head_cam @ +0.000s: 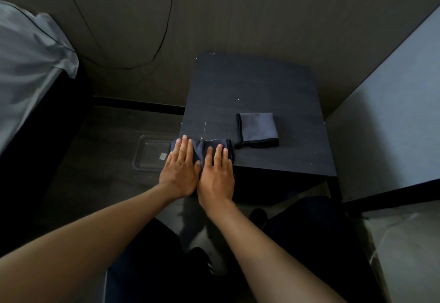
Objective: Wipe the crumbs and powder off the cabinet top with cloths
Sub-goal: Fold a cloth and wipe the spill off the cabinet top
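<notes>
A dark cabinet top [257, 88] stands against the wall, with white crumbs and powder specks scattered over it. A dark blue cloth [202, 147] lies at its front left corner. My left hand [179, 169] and my right hand [217, 174] press flat on this cloth side by side, fingers straight. A thin line of white powder shows along the cloth's far edge. A second cloth [258, 128], grey and folded, lies free on the cabinet top just right of the first.
A clear plastic tray [152, 155] sits on the floor left of the cabinet. A bed with grey sheets [28, 69] is at the left. A black cable [164, 31] hangs down the wall from a socket. A pale panel [392, 116] stands at the right.
</notes>
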### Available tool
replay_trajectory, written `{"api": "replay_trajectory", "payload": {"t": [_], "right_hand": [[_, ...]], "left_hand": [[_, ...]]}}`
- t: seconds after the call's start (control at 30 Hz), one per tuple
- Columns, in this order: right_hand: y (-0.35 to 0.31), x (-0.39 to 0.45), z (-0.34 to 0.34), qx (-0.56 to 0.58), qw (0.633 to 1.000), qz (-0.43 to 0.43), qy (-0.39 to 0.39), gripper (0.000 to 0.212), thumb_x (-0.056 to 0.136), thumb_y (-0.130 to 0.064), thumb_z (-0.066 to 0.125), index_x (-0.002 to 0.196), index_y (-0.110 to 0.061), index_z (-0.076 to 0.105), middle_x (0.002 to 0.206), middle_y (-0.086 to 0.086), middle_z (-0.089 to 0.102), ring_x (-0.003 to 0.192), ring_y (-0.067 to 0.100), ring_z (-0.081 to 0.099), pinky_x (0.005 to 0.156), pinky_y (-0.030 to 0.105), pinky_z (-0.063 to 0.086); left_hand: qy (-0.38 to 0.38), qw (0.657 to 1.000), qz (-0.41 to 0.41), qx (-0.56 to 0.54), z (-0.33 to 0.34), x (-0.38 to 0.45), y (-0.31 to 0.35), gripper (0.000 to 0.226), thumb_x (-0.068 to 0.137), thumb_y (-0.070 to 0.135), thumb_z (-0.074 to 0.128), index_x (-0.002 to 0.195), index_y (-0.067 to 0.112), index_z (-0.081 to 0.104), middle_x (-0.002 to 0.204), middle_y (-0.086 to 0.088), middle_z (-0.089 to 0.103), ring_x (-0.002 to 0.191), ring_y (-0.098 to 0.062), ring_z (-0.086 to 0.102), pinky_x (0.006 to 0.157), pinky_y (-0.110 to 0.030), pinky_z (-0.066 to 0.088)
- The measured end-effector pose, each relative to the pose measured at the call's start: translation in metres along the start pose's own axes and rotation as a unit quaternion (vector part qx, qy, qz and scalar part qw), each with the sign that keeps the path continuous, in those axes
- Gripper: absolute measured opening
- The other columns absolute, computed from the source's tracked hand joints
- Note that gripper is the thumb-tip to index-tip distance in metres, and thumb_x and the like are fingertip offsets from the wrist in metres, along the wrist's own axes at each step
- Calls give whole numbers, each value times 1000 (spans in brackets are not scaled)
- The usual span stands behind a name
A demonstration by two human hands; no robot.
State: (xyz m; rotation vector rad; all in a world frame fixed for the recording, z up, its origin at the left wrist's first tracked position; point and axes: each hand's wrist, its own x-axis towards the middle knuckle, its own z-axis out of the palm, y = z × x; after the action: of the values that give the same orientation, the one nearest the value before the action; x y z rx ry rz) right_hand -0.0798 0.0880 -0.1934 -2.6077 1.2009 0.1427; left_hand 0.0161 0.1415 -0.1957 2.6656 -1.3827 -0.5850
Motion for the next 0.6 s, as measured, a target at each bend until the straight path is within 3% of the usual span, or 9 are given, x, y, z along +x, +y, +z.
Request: {"api": "replay_trajectory", "payload": {"t": [0.2,0.4,0.6], "right_hand": [[-2,56,-15,8,1000,5,-6,59,106,-31,24,155,-6,3,161,22,-6,150,32,-6,122,42,3],[-6,103,-19,-6,1000,-23,-6,58,107,-32,24,156,-11,2,162,19,-8,150,30,-7,122,42,2],[-20,140,-21,-24,997,-77,-6,56,107,-35,19,157,-18,2,163,10,-9,150,25,-10,122,39,-1]], "left_hand": [[48,992,-75,-95,-4,45,2,71,104,39,26,155,8,-11,163,-8,-19,151,-22,-14,124,-39,3],[56,965,-131,-221,-11,84,-5,72,104,39,32,156,5,-5,163,-19,7,151,-31,12,122,-44,14],[-4,934,-197,-299,-25,114,-14,55,106,39,23,137,-4,36,140,-31,46,129,-45,46,104,-45,36]]}}
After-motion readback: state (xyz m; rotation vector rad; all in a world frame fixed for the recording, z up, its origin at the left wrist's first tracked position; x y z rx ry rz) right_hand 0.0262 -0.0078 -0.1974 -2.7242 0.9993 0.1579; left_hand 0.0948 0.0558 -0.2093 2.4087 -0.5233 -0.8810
